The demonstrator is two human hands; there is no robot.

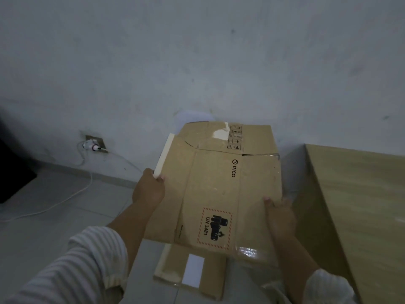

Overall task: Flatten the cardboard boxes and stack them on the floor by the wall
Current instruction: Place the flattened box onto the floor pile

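A flattened box (219, 189) is held between the left hand (149, 190) and right hand (279, 216), each curled round a side edge, and is judged due for lowering onto the cardboard (195, 270) below them.

Flattened brown PICO box (214, 187), printed face up, above another flattened box (168, 266) on the floor (65, 216).

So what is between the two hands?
The box, flattened, lies between them: the left hand grips its left edge and the right hand its right edge. The head view shows it.
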